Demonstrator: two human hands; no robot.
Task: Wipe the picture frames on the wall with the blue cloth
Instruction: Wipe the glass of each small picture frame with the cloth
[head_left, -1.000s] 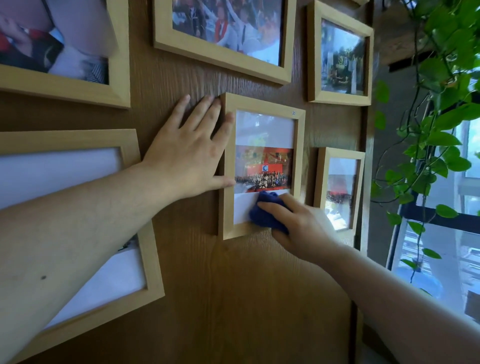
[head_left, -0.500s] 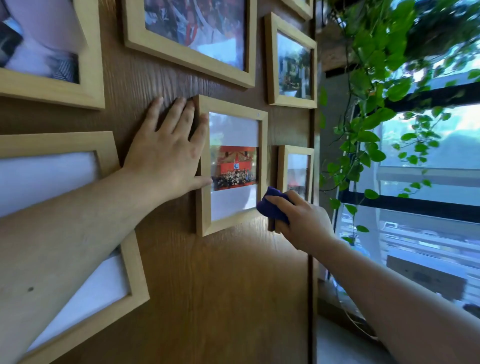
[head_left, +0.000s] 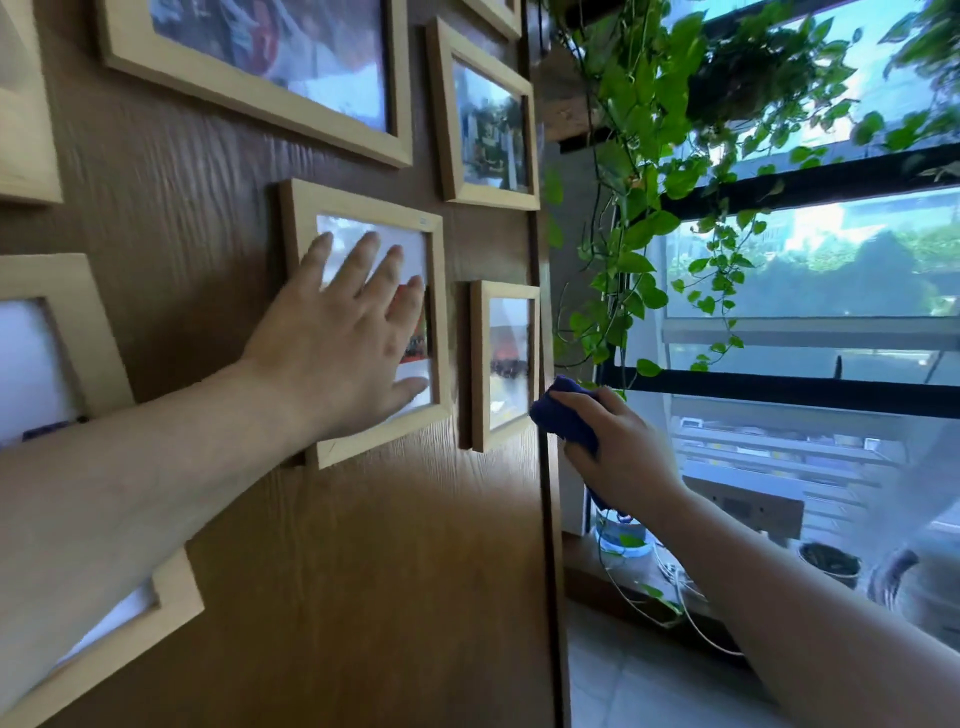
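Several light wooden picture frames hang on a brown wood-grain wall. My left hand (head_left: 345, 343) lies flat, fingers spread, on the glass of the middle frame (head_left: 440, 312). My right hand (head_left: 621, 447) grips a bunched dark blue cloth (head_left: 563, 415). The cloth sits at the right edge of a small narrow frame (head_left: 479, 364) near the wall's corner; whether it touches the frame I cannot tell. Other frames hang above (head_left: 395, 135), upper right (head_left: 447, 114) and at the left (head_left: 104, 353).
The wall ends at a vertical edge (head_left: 545, 519) just right of the small frame. Beyond it a trailing green vine (head_left: 639, 171) hangs before a large window (head_left: 831, 260). Pots (head_left: 828, 564) and white cables (head_left: 675, 582) sit on the low sill.
My left hand slid from the wall beside the middle frame onto its glass. My right hand carried the cloth rightward off that frame, to the small frame's right edge. The view panned right.
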